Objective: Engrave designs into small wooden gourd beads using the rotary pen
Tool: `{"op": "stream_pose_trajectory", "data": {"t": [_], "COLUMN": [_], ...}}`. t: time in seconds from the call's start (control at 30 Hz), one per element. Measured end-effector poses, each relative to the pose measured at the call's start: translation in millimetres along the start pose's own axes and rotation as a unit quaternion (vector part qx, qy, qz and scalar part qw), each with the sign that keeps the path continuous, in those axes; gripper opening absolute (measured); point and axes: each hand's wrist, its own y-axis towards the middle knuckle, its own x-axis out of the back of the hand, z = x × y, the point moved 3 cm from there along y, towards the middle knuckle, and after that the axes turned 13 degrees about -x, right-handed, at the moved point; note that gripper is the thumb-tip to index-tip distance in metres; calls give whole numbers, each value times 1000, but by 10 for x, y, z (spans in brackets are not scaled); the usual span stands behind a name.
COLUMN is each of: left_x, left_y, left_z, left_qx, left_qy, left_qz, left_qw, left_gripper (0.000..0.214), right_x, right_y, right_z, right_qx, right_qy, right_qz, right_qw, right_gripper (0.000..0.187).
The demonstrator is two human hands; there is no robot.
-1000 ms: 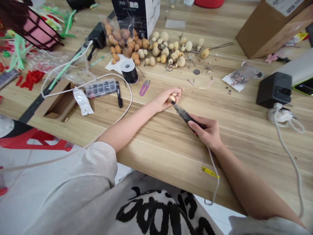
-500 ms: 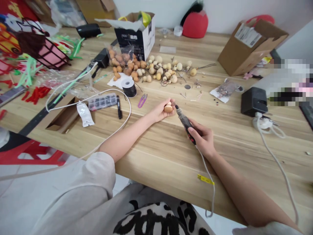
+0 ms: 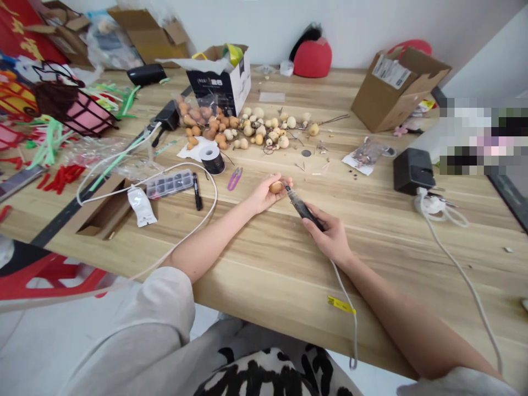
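Observation:
My left hand (image 3: 263, 196) is closed around a small tan gourd (image 3: 276, 187), its rounded end showing between the fingers. In my right hand (image 3: 331, 237) is a dark rotary tool (image 3: 304, 209), gripped like a pen and slanting up to the left. The tool's tip is right beside the gourd; whether it touches cannot be made out. A white cord (image 3: 344, 291) with a yellow tag (image 3: 341, 304) runs from the tool's back end over the table's front edge. Beyond my hands lie a heap of pale gourds (image 3: 260, 132) and several brown gourds (image 3: 214, 129).
Left of my hands are purple thread snips (image 3: 235, 179), a black spool (image 3: 213, 160), a marker (image 3: 197, 192) and a divided plastic case (image 3: 170, 184). A black power box (image 3: 413, 170) and a cardboard box (image 3: 396, 91) stand to the right. A white cable loops across the left side.
The gourd has turned in my left hand. The rotary tool now lies flatter, with its tip closer to the gourd. The whole view has shifted slightly.

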Motion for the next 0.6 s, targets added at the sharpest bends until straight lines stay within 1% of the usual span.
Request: {"op": "stream_pose_trajectory", "data": {"t": [0.3,0.43,0.53,0.6], "left_x": [5,16,18,8], "left_y": [5,11,9,-1], "left_z": [-1,4,2,-5], "left_qx": [12,2,-11,-13], "left_qy": [-9,8,21,24], "left_qz": [-5,-15,-20,-17], "left_qw": [1000,1000,1000,999], "left_gripper": [22,19,19,18], "right_x": [-3,0,-15,-19], "right_y": [4,-14,-29,-28], "right_z": [12,59,95,91], "right_qx": [5,32,59,57], "right_qy": [-7,-15,-26,-25], "right_qz": [12,4,18,14], "right_qw": [1000,999,998,998], "right_gripper": [48,45,43,44]}}
